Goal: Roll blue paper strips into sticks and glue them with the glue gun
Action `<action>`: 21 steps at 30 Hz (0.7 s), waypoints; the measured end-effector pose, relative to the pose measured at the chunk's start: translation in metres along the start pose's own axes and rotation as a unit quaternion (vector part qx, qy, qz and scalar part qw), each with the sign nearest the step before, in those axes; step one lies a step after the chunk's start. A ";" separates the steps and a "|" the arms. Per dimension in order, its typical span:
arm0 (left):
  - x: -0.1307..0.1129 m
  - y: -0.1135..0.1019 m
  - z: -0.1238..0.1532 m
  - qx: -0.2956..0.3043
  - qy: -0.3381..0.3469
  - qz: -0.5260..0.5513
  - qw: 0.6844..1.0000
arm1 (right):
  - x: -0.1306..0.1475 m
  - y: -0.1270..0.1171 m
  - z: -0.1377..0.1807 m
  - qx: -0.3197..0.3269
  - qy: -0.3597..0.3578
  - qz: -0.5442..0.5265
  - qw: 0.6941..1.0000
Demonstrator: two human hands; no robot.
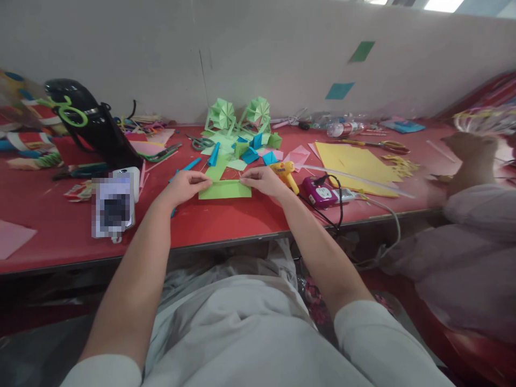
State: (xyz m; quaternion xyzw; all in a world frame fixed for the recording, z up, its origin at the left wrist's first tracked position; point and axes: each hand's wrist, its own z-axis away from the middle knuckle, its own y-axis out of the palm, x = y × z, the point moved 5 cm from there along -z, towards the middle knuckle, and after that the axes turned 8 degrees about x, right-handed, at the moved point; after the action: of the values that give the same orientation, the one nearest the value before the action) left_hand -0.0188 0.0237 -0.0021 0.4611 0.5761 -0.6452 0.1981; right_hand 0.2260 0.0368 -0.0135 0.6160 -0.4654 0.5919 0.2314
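Between my two hands is a strip of light green paper (224,190), wider than it is tall, above the front of the red table. My left hand (186,186) pinches its upper left corner, and my right hand (264,181) pinches the upper right corner. Its top edge looks folded or curled. Just behind lie green and blue folded paper pieces (250,155). Two green folded paper shapes (222,114) stand against the wall. A yellow glue gun (285,171) rests close to my right hand.
Right of my hands are a purple power socket (320,192) with cables and yellow paper sheets (355,166). Scissors (387,145) lie behind those. On the left stand a phone (116,201) and a black holder (86,123). Another person's arm (470,158) rests at far right.
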 end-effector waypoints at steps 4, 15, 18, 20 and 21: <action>-0.002 0.004 -0.001 -0.004 -0.003 0.003 1.000 | 0.006 0.004 0.003 -0.001 0.009 -0.017 1.000; -0.013 0.022 -0.004 0.001 0.002 0.060 0.998 | 0.009 0.015 -0.002 0.006 -0.001 -0.009 1.000; -0.014 0.025 -0.007 0.004 0.011 0.057 0.998 | 0.009 0.018 -0.004 0.018 -0.017 0.005 1.000; -0.014 0.028 -0.008 0.016 0.015 0.053 0.998 | 0.008 0.020 -0.005 0.028 -0.025 0.013 0.999; -0.014 0.029 -0.008 0.020 0.016 0.050 0.998 | 0.008 0.021 -0.005 0.030 -0.028 0.016 0.999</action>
State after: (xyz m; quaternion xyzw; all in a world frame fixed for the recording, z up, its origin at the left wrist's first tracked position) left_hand 0.0140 0.0202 -0.0058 0.5035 0.5424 -0.6382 0.2121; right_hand 0.2048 0.0294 -0.0104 0.6316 -0.4637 0.5914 0.1907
